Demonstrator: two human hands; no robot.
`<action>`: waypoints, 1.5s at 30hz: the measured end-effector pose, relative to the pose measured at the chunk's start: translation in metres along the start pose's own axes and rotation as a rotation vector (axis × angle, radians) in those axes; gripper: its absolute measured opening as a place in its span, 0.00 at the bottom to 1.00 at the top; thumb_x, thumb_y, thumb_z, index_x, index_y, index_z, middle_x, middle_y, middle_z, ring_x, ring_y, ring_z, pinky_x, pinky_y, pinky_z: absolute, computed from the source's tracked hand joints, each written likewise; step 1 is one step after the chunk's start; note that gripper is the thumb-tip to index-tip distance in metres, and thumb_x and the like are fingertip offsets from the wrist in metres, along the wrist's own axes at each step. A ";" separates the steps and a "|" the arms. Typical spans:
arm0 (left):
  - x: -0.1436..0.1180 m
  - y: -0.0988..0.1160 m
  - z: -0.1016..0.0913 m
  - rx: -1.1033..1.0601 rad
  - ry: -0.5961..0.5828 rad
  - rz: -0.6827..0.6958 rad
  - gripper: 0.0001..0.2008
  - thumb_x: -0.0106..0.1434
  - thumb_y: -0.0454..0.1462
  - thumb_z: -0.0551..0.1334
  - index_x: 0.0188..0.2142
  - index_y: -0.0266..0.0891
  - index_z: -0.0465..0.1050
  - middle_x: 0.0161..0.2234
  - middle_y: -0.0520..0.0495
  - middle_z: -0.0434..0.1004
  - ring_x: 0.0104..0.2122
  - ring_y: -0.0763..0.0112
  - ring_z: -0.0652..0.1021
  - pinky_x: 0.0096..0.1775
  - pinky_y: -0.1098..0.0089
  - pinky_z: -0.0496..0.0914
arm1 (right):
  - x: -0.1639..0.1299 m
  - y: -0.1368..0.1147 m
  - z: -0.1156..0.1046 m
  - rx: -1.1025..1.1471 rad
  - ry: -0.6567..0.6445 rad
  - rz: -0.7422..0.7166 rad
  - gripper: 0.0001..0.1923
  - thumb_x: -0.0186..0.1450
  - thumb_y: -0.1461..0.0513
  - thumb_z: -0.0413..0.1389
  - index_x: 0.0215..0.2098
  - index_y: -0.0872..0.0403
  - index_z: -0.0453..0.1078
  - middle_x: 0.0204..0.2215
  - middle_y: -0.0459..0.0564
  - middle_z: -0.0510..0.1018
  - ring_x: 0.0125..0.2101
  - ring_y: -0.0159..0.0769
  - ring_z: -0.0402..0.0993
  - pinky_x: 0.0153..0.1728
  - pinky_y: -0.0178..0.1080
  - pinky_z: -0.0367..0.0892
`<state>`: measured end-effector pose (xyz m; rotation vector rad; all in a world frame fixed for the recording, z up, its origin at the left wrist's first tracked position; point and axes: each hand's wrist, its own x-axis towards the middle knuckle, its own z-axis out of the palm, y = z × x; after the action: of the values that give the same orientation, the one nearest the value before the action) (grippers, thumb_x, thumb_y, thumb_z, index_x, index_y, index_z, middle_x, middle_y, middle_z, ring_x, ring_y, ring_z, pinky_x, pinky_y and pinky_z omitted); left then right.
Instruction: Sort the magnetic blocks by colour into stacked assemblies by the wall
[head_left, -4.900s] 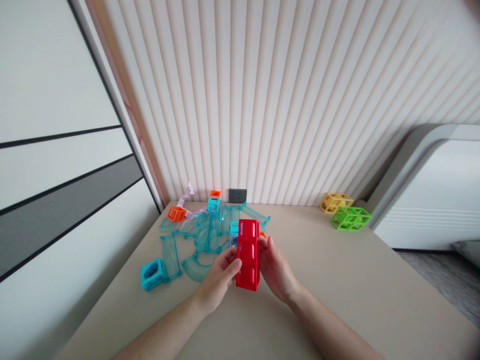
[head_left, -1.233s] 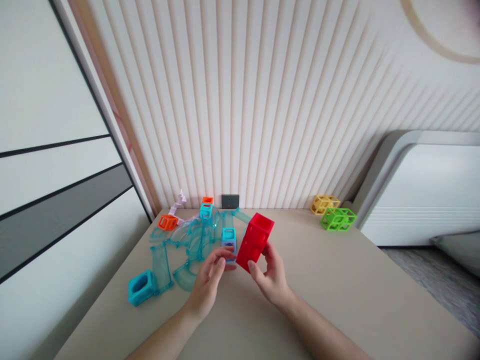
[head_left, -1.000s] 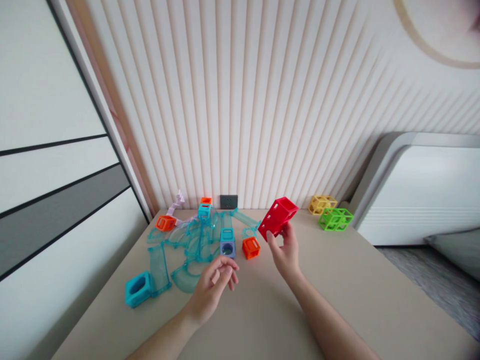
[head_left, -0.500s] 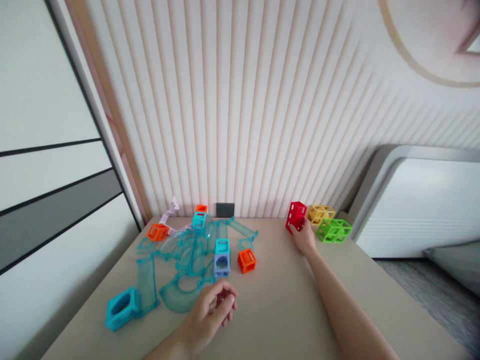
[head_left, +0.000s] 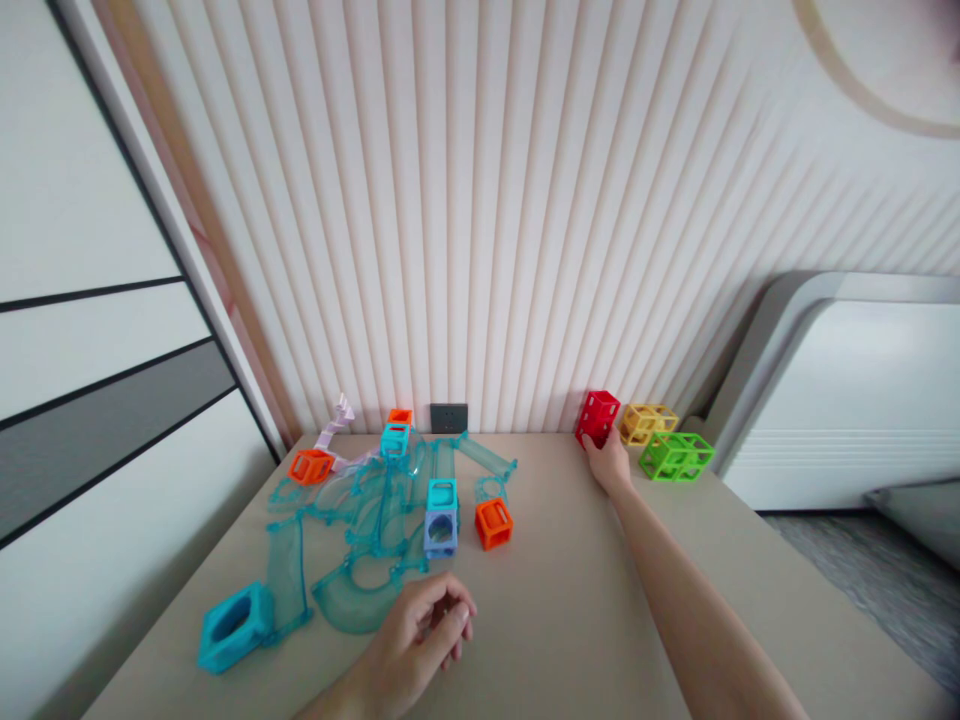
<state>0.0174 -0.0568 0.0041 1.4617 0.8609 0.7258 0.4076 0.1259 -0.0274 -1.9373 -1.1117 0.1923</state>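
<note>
While the right hand (head_left: 609,462) squeezes the red block stack (head_left: 598,415) between thumb and fingers, just right of the middle, beside the yellow blocks (head_left: 648,424), the left hand (head_left: 420,635) curls at the bottom middle. I can't tell if its fingers touch its thumb.

Their left hand (head_left: 416,635) low centre, loosely curled. Right arm (head_left: 697,590) extended up from bottom right; right hand (head_left: 611,462) gripping, right of centre.

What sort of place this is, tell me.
Likely a bedroom: to the right of the table stands what looks like a headboard, with a grey, pillow-like cushion below it.
</note>
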 end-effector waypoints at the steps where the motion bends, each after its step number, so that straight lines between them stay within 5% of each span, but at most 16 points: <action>1: 0.000 0.000 0.000 0.000 0.000 0.001 0.22 0.68 0.55 0.57 0.36 0.38 0.72 0.30 0.48 0.74 0.26 0.74 0.73 0.28 0.75 0.68 | 0.001 0.000 0.001 -0.002 0.008 -0.001 0.30 0.63 0.53 0.56 0.60 0.59 0.65 0.47 0.64 0.80 0.46 0.54 0.78 0.45 0.48 0.71; 22: 0.000 -0.003 0.000 0.001 -0.012 -0.032 0.24 0.67 0.57 0.58 0.36 0.38 0.72 0.29 0.48 0.74 0.25 0.74 0.73 0.27 0.76 0.67 | 0.016 0.008 0.011 -0.128 -0.003 -0.036 0.33 0.64 0.52 0.54 0.61 0.61 0.60 0.50 0.67 0.78 0.48 0.57 0.77 0.47 0.50 0.70; 28: 0.001 -0.001 -0.002 0.026 0.003 0.010 0.22 0.68 0.55 0.58 0.35 0.37 0.72 0.30 0.47 0.74 0.26 0.74 0.73 0.28 0.75 0.67 | 0.005 0.000 0.008 -0.197 0.009 -0.063 0.49 0.63 0.48 0.55 0.70 0.71 0.45 0.61 0.78 0.64 0.59 0.65 0.67 0.54 0.55 0.66; 34: 0.001 0.002 -0.003 0.072 -0.003 0.047 0.20 0.69 0.52 0.57 0.36 0.37 0.72 0.30 0.47 0.75 0.25 0.74 0.73 0.26 0.75 0.66 | -0.020 -0.008 -0.001 -0.247 0.089 -0.142 0.44 0.65 0.57 0.51 0.71 0.72 0.41 0.65 0.79 0.56 0.63 0.67 0.59 0.58 0.57 0.61; 40: -0.003 0.005 -0.001 0.357 -0.029 0.233 0.12 0.71 0.42 0.56 0.35 0.38 0.74 0.28 0.47 0.77 0.26 0.72 0.75 0.27 0.76 0.65 | -0.050 -0.013 -0.007 -0.350 0.130 -0.387 0.32 0.65 0.62 0.50 0.66 0.64 0.58 0.61 0.71 0.64 0.59 0.59 0.65 0.57 0.55 0.64; 45: -0.002 0.002 0.000 0.643 -0.107 0.596 0.07 0.68 0.34 0.56 0.36 0.39 0.72 0.26 0.49 0.74 0.25 0.72 0.73 0.30 0.73 0.67 | -0.084 -0.029 -0.006 -0.307 0.044 -0.737 0.20 0.68 0.64 0.48 0.56 0.57 0.69 0.57 0.64 0.71 0.56 0.51 0.70 0.55 0.52 0.69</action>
<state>0.0164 -0.0587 0.0063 2.3672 0.5923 0.8300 0.3429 0.0645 -0.0251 -1.6363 -1.8198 -0.4415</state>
